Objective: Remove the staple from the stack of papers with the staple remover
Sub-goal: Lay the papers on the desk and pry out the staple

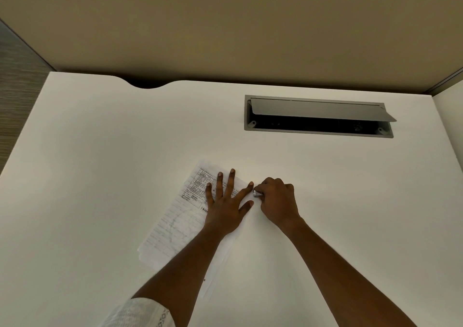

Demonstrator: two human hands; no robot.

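White printed sheets, the stack of papers [175,226], lie slanted on the pale table [100,151], with one far corner turned toward the person's right side. The left grip [225,201] lies open and flat on that end of the stack, fingers straight and spread. Its forefinger and thumb fork to either side of the corner, most likely to pin the sheets so they cannot slide or lift when the staple is pulled. Into that fork comes the right grip [278,201], its fingers curled tightly round the staple remover [258,193]. Only a small silvery tip of the tool shows past the knuckles, right at the paper's corner and just beside the left forefinger. The staple itself is too small to make out, and whether the tool's jaws have bitten under it cannot be told from here. Judging by the pose, the work is at the point of engaging or levering the staple. Farther back a grey cable hatch [318,116] stands with its flap raised, well apart from both hands.
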